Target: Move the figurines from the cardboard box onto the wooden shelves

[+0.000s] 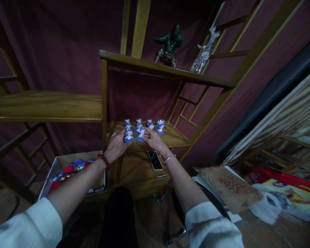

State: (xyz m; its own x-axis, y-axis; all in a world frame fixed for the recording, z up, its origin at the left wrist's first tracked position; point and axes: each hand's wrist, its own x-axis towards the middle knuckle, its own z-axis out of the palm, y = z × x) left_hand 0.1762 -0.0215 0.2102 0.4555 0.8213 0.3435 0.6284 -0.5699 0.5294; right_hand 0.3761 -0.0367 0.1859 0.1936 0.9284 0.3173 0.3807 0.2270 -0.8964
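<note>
Small purple-and-white figurines stand in rows on the lower wooden shelf (170, 137). At the front left of the group, my left hand (117, 145) has its thumb and fingers closed around the base of one figurine (128, 135). My right hand (154, 140) pinches the right side of another front figurine (141, 133), which stands upright beside the first. Behind them are several more, among them one figurine at the right end (160, 126) and one in the back row (138, 123). My palms are hidden from above.
A phone (155, 160) lies on the lower wooden surface. To the left, an open box (48, 177) holds red and blue figures. A dark green statue (169, 44) and a clear plastic-wrapped item (204, 55) occupy the upper shelf. Bags and packages (229, 187) are at right.
</note>
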